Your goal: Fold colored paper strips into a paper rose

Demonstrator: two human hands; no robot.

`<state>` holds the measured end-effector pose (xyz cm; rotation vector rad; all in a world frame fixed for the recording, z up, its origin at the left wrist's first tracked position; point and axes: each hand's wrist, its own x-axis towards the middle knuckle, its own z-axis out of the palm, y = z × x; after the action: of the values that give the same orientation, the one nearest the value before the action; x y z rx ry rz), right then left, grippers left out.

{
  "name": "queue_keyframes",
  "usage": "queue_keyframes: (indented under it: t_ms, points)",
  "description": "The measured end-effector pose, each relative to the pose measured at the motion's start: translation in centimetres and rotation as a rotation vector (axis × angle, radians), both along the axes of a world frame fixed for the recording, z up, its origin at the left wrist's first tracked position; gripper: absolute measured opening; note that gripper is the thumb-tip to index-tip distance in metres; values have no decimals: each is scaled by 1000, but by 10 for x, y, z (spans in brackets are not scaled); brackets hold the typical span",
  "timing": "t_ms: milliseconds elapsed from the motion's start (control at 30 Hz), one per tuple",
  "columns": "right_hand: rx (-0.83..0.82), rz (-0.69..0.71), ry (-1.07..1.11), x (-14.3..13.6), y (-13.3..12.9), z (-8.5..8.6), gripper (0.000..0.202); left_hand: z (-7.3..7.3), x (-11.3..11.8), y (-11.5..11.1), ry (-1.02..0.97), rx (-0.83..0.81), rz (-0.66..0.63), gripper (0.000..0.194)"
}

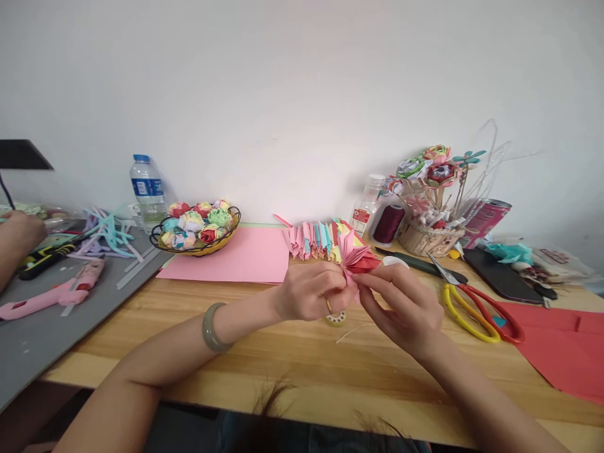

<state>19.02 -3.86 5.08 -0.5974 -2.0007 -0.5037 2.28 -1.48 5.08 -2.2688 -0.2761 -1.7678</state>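
A pleated pink paper flower point(352, 251) is pinched between both my hands above the wooden table. My left hand point(314, 290) wears a ring and grips the flower's gathered middle from the left. Fingertips of my right hand point(408, 305) close on its lower right side. Red folded paper point(370, 263) shows just behind the pink folds; I cannot tell whether it is joined to them. Beyond the hands lies a row of folded paper pieces point(311, 239) in pink, blue and yellow. A roll of tape point(336, 318) and a thin string point(352, 331) lie below my hands.
Yellow-and-red scissors point(472, 308), a phone point(503, 274) and red paper point(561, 340) lie right. A thread spool point(388, 224) and flower basket point(429, 239) stand behind. Leftward are pink sheets point(226, 261), a basket of paper flowers point(212, 248), a bottle point(147, 192), a glue gun point(61, 292) and another person's hand point(21, 236).
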Motion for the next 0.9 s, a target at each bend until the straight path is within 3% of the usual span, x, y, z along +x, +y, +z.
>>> queue_keyframes:
  t_ms: [167,300,433,567,700,800,900]
  points:
    - [-198,14,125,-2,-4,6,19,0,-2,-1,41,81,63,11]
    - [-344,0,186,-2,-8,10,10,-2,-1,0,24,98,40,13]
    - [-512,101,263,-2,-8,9,6,-3,0,3,-42,22,4,17]
    - [-635,181,382,-1,-4,6,8,-2,-3,7,-39,-39,62,19]
    - [-653,179,406,0,-2,5,8,-2,-2,8,-127,-339,-37,43]
    - [-669,164,399,-1,-2,8,11,-3,3,6,-128,-603,-191,43]
    - [-716,148,395,-2,-2,9,19,-3,5,4,-128,-724,-257,40]
